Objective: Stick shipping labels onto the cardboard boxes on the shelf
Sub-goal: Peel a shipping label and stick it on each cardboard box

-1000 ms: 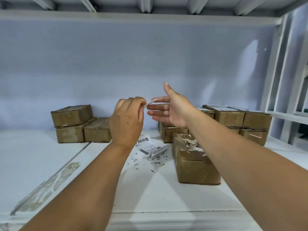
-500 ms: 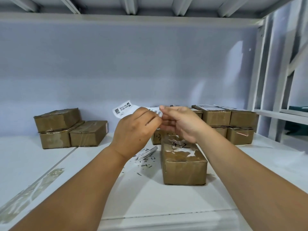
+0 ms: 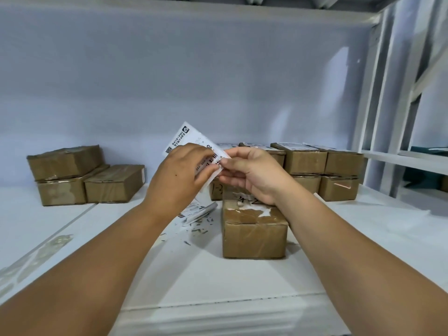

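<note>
A white shipping label (image 3: 188, 139) with a barcode is held up in the air between both hands, tilted up to the left. My left hand (image 3: 179, 173) pinches its lower part and its backing strip. My right hand (image 3: 252, 173) pinches the label's right corner with thumb and forefinger. Below my right hand a cardboard box (image 3: 254, 236) with torn white label remnants and handwriting on top sits on the white shelf (image 3: 218, 275).
Several labelled boxes (image 3: 322, 166) are stacked at the back right, and three plain boxes (image 3: 84, 178) at the back left. Label sheets and paper scraps (image 3: 198, 214) lie on the shelf left of the near box. White shelf uprights (image 3: 378, 105) stand at the right.
The label has swung from lying nearly flat to standing upright and tilted. Both hands stay together on it, and the view has dropped slightly toward the shelf.
</note>
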Motion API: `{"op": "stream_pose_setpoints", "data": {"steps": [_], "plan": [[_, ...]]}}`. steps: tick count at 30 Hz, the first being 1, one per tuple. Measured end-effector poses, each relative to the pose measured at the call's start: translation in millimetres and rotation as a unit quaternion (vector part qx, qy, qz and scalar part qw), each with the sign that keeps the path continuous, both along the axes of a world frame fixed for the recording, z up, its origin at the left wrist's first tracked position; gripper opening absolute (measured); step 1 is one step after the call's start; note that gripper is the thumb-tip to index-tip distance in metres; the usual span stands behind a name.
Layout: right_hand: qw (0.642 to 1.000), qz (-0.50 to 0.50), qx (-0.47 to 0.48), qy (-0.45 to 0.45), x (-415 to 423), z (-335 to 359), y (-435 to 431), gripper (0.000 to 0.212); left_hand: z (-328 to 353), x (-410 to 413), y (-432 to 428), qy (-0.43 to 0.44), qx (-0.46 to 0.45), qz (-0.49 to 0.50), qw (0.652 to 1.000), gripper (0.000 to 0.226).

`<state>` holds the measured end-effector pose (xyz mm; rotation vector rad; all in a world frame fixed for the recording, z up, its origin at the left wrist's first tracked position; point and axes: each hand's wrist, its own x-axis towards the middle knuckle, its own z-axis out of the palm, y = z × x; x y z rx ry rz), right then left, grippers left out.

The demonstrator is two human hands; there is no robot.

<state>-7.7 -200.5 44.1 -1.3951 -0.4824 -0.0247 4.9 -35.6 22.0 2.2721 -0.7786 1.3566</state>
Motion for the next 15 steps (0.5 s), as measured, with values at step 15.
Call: {"op": "stream_pose_setpoints", "data": {"steps": [15], "plan": [[0.999,0.033,-0.023,-0.023,-2,-1,-3,0.025,4,-15,-6,0.019,-0.038,-0.03,0.999,0.032]]}}
